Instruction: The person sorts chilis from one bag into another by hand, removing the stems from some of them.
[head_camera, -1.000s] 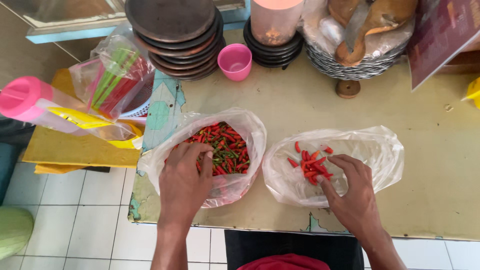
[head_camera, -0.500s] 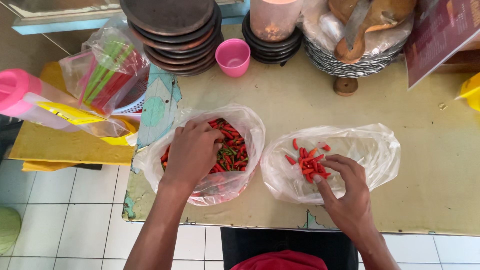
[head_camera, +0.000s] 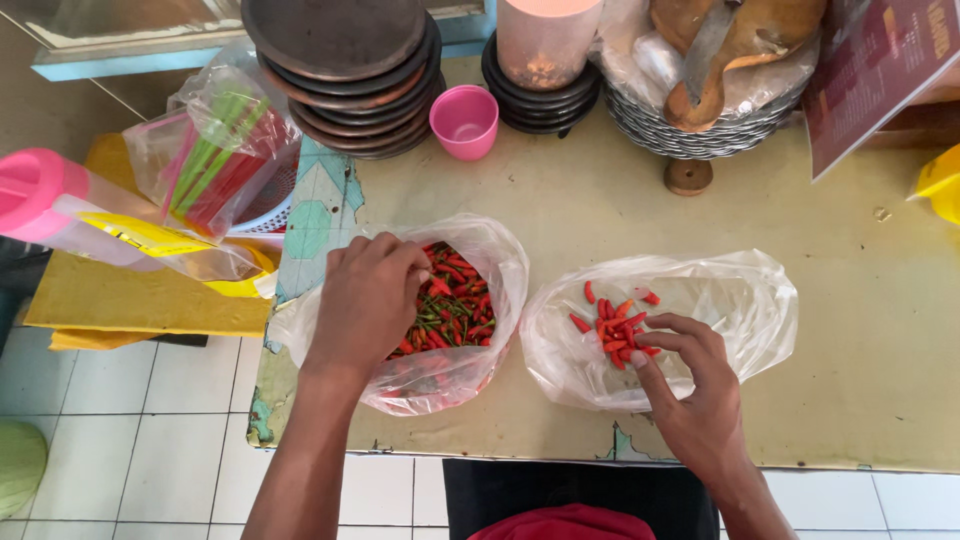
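A clear plastic bag (head_camera: 500, 270) full of red chilies with green stems (head_camera: 455, 300) lies on the left of the table. My left hand (head_camera: 365, 300) reaches into it, fingers curled over the chilies; what it holds is hidden. A second clear bag (head_camera: 730, 300) on the right holds a small heap of stemless red chilies (head_camera: 615, 325). My right hand (head_camera: 690, 385) rests on that bag, its fingertips pinched at the edge of the heap.
Stacked dark plates (head_camera: 345, 70), a pink cup (head_camera: 464, 120), a pink-lidded tub (head_camera: 545, 40) on dark saucers and a stack of metal plates (head_camera: 690, 130) line the back. A bag of straws (head_camera: 215, 160) and a pink-capped container (head_camera: 40, 195) stand left. The table's front edge (head_camera: 560, 455) is near.
My left hand has moved up from the bag's near rim into the chilies. My right hand has shifted slightly, fingers now at the heap of red chilies.
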